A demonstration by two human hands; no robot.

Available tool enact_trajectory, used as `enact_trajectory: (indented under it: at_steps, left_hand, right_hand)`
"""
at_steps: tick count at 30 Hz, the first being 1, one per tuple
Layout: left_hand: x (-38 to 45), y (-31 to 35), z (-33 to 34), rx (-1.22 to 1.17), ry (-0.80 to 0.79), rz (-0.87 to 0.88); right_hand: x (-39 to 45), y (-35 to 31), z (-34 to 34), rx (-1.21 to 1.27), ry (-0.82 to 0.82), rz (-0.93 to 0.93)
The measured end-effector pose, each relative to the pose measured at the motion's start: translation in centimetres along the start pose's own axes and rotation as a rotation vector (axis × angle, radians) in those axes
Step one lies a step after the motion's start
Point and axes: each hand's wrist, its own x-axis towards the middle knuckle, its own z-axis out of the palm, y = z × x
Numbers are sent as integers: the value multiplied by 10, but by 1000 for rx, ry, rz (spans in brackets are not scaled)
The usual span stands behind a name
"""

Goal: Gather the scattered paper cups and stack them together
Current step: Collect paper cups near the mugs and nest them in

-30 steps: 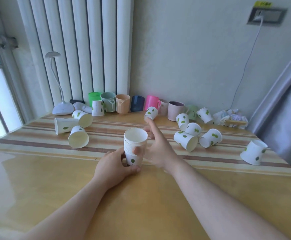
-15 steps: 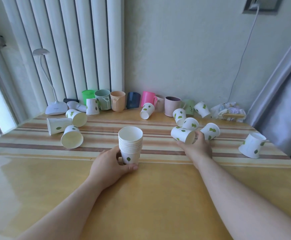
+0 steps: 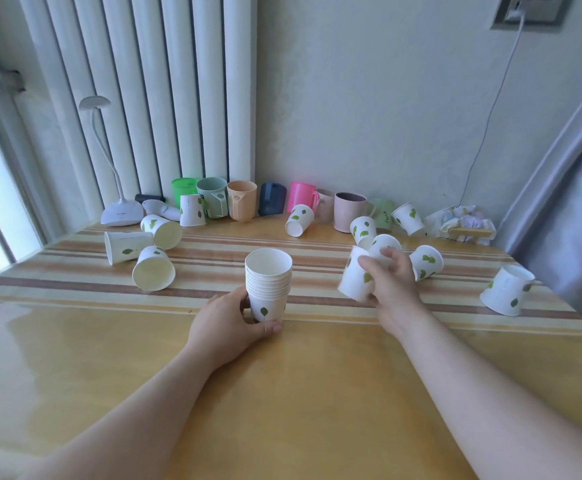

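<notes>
A stack of white leaf-printed paper cups [image 3: 268, 284] stands upright at the table's middle, and my left hand [image 3: 227, 323] grips its base. My right hand [image 3: 391, 280] holds a single paper cup [image 3: 353, 278] lifted and tilted, just right of the stack. Loose paper cups lie behind that hand [image 3: 427, 262], [image 3: 363, 231], at the far right [image 3: 505, 289], at the back [image 3: 299, 220], [image 3: 407, 218], and in a group on the left [image 3: 153, 268], [image 3: 126, 247], [image 3: 162, 226].
A row of coloured plastic mugs [image 3: 242, 205] lines the back wall. A white desk lamp [image 3: 121, 213] stands at the back left, crumpled bags [image 3: 462, 223] at the back right. A grey curtain [image 3: 566, 188] hangs at the right edge, a radiator behind.
My right hand left the stack, reached right to the cluster of cups, closed on one and lifted it off the table. My left hand kept hold of the stack.
</notes>
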Motion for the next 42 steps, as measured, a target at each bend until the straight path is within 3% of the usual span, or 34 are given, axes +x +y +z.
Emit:
enact_trajectory:
  at_steps: [4, 9, 12, 17, 21, 25, 28, 31, 37, 42]
  left_hand:
    - [-2, 0, -1, 18, 6, 3]
    - [-4, 3, -2, 21, 17, 6]
    - [-4, 3, -1, 16, 26, 13]
    - [-4, 3, -1, -6, 19, 20]
    - [-3, 0, -1, -13, 12, 16]
    - [-1, 0, 0, -14, -15, 14]
    - [2, -1, 1, -19, -52, 22]
    - [4, -3, 1, -8, -54, 26]
    - [6, -4, 8, 12, -61, 21]
    - [6, -4, 4, -5, -55, 14]
  right_hand:
    - [-21, -34, 41, 215, -155, -59]
    - [-46, -64, 95, 214, -292, -156]
    - [-56, -59, 110, 84, -328, -225]
    - [-62, -31, 111, -334, -361, -391]
    - [-55, -16, 83, -377, -414, -357]
    - [-16, -2, 30, -387, -109, -240]
    - [31, 6, -21, -530, 198, -158]
    - [69, 13, -59, -616, 383, -54]
    - [110, 11, -87, -598, 501, 201]
    - [129, 7, -76, -556, 445, 294]
